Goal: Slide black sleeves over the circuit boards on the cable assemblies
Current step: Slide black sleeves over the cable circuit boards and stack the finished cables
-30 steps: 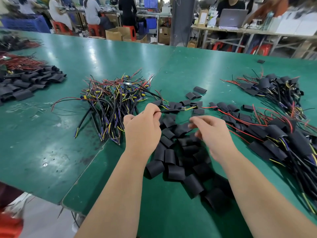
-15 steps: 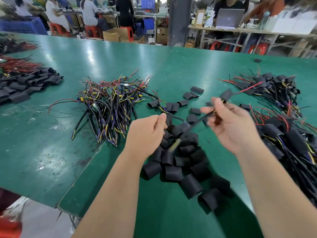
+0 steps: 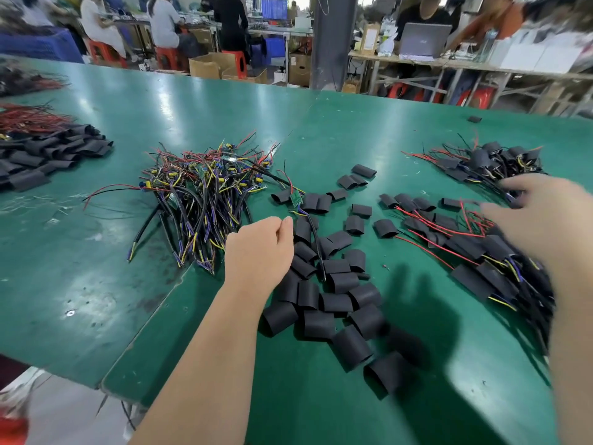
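- I see the bare cables (image 3: pixel 199 194) heaped at left.
- Left hand (image 3: pixel 260 248) is curled beside one board (image 3: pixel 296 199); I can't tell if it pinches anything.
- Sleeves (image 3: pixel 337 301) lie loose mid-table.
- Right hand (image 3: pixel 545 216) is blurred, fingers spread wide, above the sleeved pile (image 3: pixel 475 281).

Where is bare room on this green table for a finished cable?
Bare green table left of the left hand, nearer than the tangle of coloured cables; also beyond that tangle. Crowded: loose black sleeves centre, sleeved cables right.

bare table (image 3: pixel 80 268) front-left, wire pile (image 3: pixel 199 200), loose sleeves (image 3: pixel 333 303) crowd centre
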Motion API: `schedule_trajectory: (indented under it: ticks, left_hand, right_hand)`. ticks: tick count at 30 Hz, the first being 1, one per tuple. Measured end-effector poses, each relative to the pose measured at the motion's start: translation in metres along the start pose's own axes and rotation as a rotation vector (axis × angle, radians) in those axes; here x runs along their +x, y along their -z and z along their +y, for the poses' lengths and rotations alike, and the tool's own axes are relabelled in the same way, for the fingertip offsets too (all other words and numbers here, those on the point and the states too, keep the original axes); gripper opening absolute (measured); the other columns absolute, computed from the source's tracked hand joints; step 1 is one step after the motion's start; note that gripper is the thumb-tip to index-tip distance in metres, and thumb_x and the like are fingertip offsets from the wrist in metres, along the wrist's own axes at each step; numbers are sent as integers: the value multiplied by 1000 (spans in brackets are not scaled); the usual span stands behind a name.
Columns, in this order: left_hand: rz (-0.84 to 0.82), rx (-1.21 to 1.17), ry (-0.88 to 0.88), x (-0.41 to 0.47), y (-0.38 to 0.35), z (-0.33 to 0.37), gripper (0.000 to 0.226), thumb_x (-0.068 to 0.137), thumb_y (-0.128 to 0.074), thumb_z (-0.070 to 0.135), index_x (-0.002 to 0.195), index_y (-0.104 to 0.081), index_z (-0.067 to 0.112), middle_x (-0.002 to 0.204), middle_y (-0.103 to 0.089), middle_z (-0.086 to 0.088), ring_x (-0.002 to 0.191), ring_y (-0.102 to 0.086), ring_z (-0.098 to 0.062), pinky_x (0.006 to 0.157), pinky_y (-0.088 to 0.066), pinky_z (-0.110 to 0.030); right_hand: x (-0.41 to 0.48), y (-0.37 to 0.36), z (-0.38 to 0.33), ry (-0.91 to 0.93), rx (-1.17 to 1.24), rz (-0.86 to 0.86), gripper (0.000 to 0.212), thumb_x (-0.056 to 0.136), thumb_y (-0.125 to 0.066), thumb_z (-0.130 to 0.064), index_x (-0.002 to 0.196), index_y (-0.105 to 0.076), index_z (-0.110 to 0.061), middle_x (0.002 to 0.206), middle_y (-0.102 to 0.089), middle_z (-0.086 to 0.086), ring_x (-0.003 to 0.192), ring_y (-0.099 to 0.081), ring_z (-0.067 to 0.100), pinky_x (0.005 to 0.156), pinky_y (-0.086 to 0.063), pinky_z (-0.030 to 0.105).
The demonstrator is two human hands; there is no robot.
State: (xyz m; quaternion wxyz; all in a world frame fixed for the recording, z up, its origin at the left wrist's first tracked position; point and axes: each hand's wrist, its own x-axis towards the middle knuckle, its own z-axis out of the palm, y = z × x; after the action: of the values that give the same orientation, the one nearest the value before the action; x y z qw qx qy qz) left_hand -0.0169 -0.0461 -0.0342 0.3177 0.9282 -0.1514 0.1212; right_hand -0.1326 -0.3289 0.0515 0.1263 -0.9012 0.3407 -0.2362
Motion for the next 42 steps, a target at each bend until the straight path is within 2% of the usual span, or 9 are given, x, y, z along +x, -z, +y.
schedule_trajectory:
  ticks: [3,8,18,22,24,27,30,35,42]
  left_hand:
    - [10,22,-6,1,-2,-1,46,101,-34,37,87,-65,7,78,-70,-7,80,-64,-28,85,-44,-40]
    - [16,24,-29,0,-2,1,44,101,-35,37,85,-65,9,82,-71,-4,87,-64,-29,87,-43,-40]
    - [-70,-74,32,1,-3,1,45,99,-39,38,85,-69,8,81,-71,-4,86,-63,-29,87,-46,-39]
    - [33,-144,63,1,-2,1,47,99,-39,41,87,-70,9,80,-71,-3,84,-63,-25,81,-48,-37]
    - [91,-343,159,4,0,2,48,98,-40,45,83,-69,9,73,-70,1,72,-63,-19,66,-47,-32]
    - [14,-972,386,8,7,7,42,95,-50,49,82,-65,12,76,-74,-1,53,-61,-10,44,-45,-22]
    - [-110,-1348,388,7,11,12,27,95,-56,32,88,-63,7,82,-74,-10,62,-67,-15,50,-53,-24]
    - [-235,-1622,353,4,19,16,11,94,-53,8,97,-63,4,83,-74,-3,71,-70,-9,59,-56,-20]
    - [-120,-1814,427,4,28,22,24,66,-67,18,89,-63,10,70,-71,3,61,-68,-4,49,-52,-14]
  right_hand:
    - [-27,-32,-67,211,168,-179,14,82,-66,-29,93,-73,-22,84,-72,1,82,-65,25,74,-44,26]
    - [-62,-107,-122,321,274,-490,40,83,-73,-31,119,-61,-17,107,-64,4,98,-58,19,79,-38,22]
    - [-60,-122,-130,296,297,-376,32,81,-72,-13,112,-64,-13,104,-65,6,102,-57,21,81,-43,25]
    - [-60,-103,-124,68,648,-277,25,77,-75,-10,101,-71,-14,76,-67,-5,70,-59,7,66,-43,18]
    - [-69,-87,-120,72,833,-333,24,75,-77,-7,97,-72,-16,73,-67,-7,59,-57,0,60,-45,12]
    - [-90,-66,-108,214,929,-509,30,72,-79,-3,91,-72,-25,72,-68,-10,56,-53,1,57,-45,10]
    - [-107,-58,-97,213,962,-605,32,71,-80,-3,89,-73,-29,67,-66,-14,53,-48,1,52,-41,12]
    - [-115,-59,-95,213,940,-591,31,72,-81,-9,87,-71,-34,68,-67,-15,54,-51,3,54,-43,16]
    - [-118,-55,-109,217,1106,-802,24,81,-73,-2,98,-67,-17,67,-66,-5,47,-57,12,48,-47,22]
